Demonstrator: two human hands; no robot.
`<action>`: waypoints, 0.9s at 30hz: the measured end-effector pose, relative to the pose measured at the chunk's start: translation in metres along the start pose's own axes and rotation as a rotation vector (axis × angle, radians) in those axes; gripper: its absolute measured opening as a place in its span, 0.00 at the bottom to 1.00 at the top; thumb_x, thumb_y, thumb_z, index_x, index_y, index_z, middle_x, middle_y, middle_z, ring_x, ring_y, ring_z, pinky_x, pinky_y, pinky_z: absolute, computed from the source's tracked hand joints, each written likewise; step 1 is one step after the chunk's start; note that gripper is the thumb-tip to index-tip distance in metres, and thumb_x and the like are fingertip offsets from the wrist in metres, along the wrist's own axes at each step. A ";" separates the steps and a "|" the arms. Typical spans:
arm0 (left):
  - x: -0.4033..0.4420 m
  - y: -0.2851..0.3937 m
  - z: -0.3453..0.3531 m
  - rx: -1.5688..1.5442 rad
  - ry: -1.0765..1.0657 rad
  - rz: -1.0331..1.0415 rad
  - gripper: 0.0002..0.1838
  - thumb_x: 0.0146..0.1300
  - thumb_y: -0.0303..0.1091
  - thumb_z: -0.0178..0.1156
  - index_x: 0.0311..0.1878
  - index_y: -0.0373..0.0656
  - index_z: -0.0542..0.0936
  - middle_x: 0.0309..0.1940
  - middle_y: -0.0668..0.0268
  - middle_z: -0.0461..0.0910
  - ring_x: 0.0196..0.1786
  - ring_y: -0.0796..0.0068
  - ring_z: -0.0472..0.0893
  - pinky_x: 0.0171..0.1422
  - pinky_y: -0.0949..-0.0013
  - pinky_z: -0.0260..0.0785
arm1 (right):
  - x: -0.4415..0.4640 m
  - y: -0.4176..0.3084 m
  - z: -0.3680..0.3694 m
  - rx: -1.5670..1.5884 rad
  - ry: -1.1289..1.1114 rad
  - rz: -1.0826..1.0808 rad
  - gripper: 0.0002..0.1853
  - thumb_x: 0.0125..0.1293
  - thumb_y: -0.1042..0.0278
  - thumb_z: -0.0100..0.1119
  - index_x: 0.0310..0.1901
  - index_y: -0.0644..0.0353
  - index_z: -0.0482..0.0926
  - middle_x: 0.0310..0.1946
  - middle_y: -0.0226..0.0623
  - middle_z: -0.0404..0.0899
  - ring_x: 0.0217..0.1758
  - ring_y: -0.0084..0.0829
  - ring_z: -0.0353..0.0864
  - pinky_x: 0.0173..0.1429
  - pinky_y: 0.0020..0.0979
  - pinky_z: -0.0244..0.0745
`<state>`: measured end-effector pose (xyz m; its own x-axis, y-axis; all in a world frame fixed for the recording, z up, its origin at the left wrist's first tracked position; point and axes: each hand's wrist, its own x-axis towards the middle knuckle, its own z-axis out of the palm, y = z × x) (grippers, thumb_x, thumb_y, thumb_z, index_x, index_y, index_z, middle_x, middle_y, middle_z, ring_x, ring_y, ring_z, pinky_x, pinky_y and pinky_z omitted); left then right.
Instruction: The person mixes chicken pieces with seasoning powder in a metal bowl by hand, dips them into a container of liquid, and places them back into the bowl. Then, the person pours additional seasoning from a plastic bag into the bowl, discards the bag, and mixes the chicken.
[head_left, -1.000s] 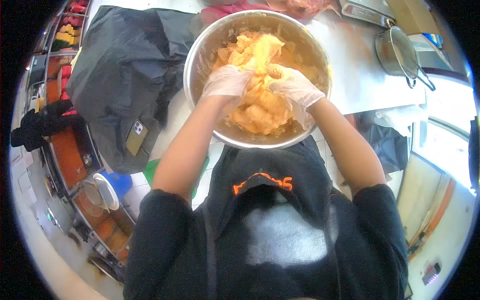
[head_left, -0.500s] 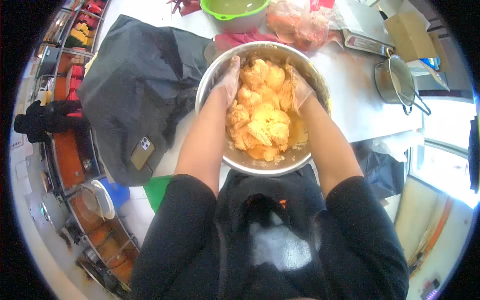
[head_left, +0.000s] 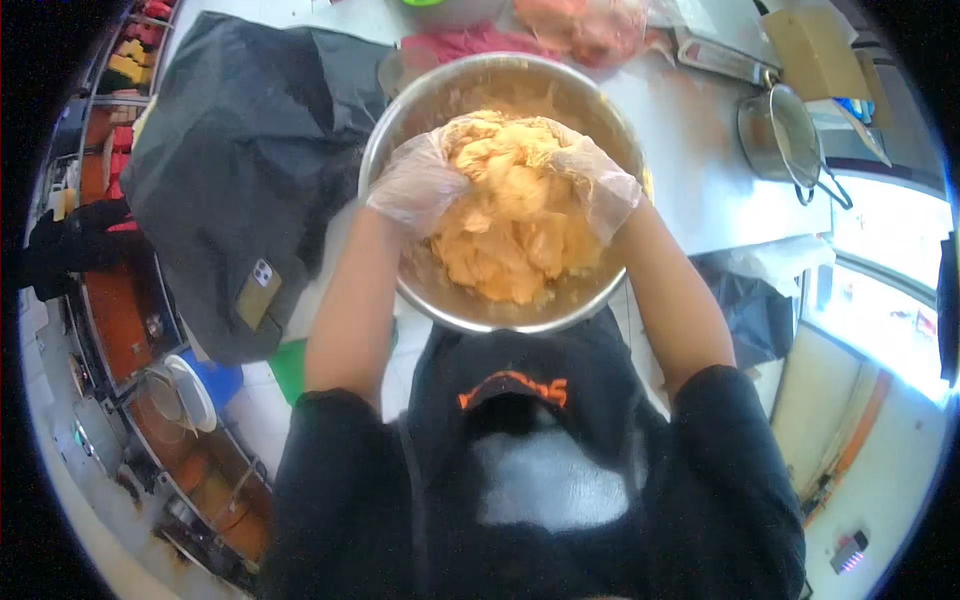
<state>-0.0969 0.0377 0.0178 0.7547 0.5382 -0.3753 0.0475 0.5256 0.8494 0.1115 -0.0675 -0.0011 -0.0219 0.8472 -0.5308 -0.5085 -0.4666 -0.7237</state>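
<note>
A large steel bowl [head_left: 484,322] holds a heap of orange-yellow coated pieces [head_left: 510,235], blurred in parts. My left hand [head_left: 420,185], in a clear plastic glove, is curled round the left upper side of the heap. On the right, my right hand [head_left: 598,185], gloved the same way, curls round the other side. The fingertips of both hands are sunk in or coated by the orange mass, and some pieces are lifted between them.
Left of the bowl lies a black plastic sheet [head_left: 250,150] with a phone [head_left: 259,292] on it. Behind are a red cloth [head_left: 460,45] and a bag of reddish contents [head_left: 590,30]. A scale [head_left: 720,58], a cardboard box [head_left: 820,60] and a steel pot [head_left: 785,135] stand right.
From the bowl's sides, both hands have come inward and closed on the upper part of the heap. The view has shifted, so the bowl appears slightly higher and further left.
</note>
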 end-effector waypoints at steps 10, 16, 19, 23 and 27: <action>-0.025 -0.088 -0.009 0.005 0.582 -0.438 0.40 0.67 0.54 0.60 0.72 0.34 0.67 0.67 0.51 0.73 0.65 0.62 0.76 0.69 0.64 0.66 | 0.002 0.063 -0.014 0.015 0.375 0.108 0.18 0.76 0.60 0.49 0.61 0.60 0.76 0.58 0.42 0.79 0.54 0.37 0.84 0.56 0.41 0.83; -0.001 -0.084 0.007 -0.071 0.382 -0.412 0.36 0.70 0.57 0.57 0.72 0.40 0.70 0.67 0.58 0.74 0.68 0.67 0.73 0.72 0.67 0.64 | 0.020 0.077 0.008 0.349 -0.085 0.320 0.22 0.76 0.54 0.52 0.64 0.57 0.75 0.55 0.39 0.83 0.53 0.36 0.85 0.56 0.39 0.83; -0.001 -0.077 0.010 -0.154 0.327 -0.407 0.33 0.71 0.55 0.57 0.71 0.42 0.71 0.65 0.61 0.76 0.65 0.70 0.76 0.70 0.68 0.66 | 0.023 0.072 -0.008 0.303 0.025 0.505 0.23 0.74 0.56 0.56 0.66 0.57 0.72 0.58 0.37 0.81 0.56 0.33 0.83 0.59 0.35 0.81; -0.005 -0.073 0.009 0.148 0.388 -0.331 0.33 0.73 0.57 0.52 0.70 0.41 0.72 0.64 0.54 0.77 0.65 0.63 0.77 0.72 0.62 0.64 | -0.007 0.037 0.013 -0.066 0.114 0.093 0.24 0.72 0.63 0.57 0.68 0.56 0.70 0.62 0.36 0.78 0.60 0.31 0.79 0.63 0.31 0.77; -0.024 -0.022 0.026 1.150 0.479 -0.510 0.36 0.75 0.63 0.36 0.68 0.43 0.73 0.63 0.44 0.75 0.67 0.49 0.74 0.72 0.53 0.62 | -0.029 0.013 -0.002 -0.815 -0.025 -0.353 0.27 0.66 0.73 0.61 0.67 0.53 0.72 0.60 0.34 0.79 0.58 0.29 0.80 0.64 0.29 0.75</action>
<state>-0.0990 -0.0035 0.0175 0.1980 0.7496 -0.6316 0.9488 0.0153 0.3155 0.1074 -0.0983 0.0040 -0.0036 0.9766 -0.2149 0.2819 -0.2052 -0.9373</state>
